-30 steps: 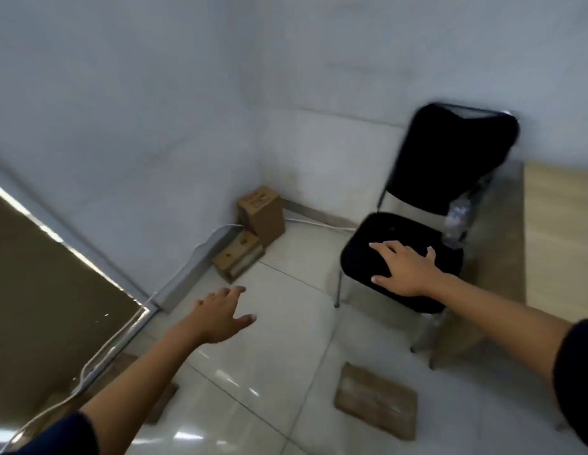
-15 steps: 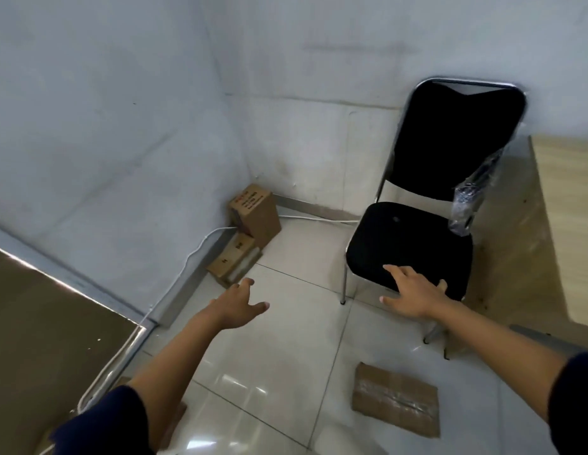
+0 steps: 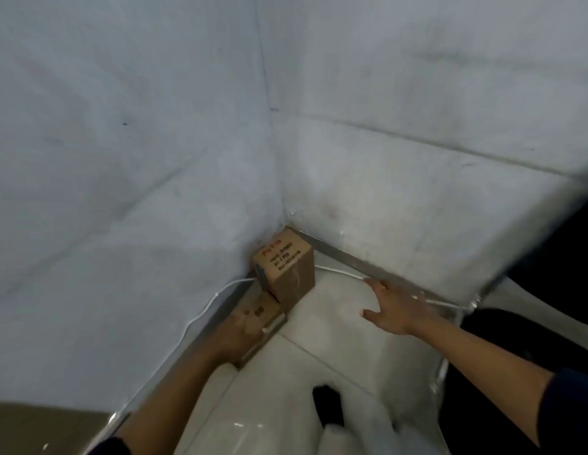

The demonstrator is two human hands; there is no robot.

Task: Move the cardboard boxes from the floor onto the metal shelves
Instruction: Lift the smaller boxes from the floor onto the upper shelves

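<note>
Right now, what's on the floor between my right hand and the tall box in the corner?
In the head view, only bare pale floor tile separates the right hand from the tall box. A thin white cable runs along the wall base just behind that stretch.

Bare storeroom corner: grey walls, tiled floor, cardboard box (printed label).

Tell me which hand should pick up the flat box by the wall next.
Left. The left hand is already on the flat box against the wall, below the upright box. The right hand hovers open over bare floor tiles, apart from both boxes.
</note>
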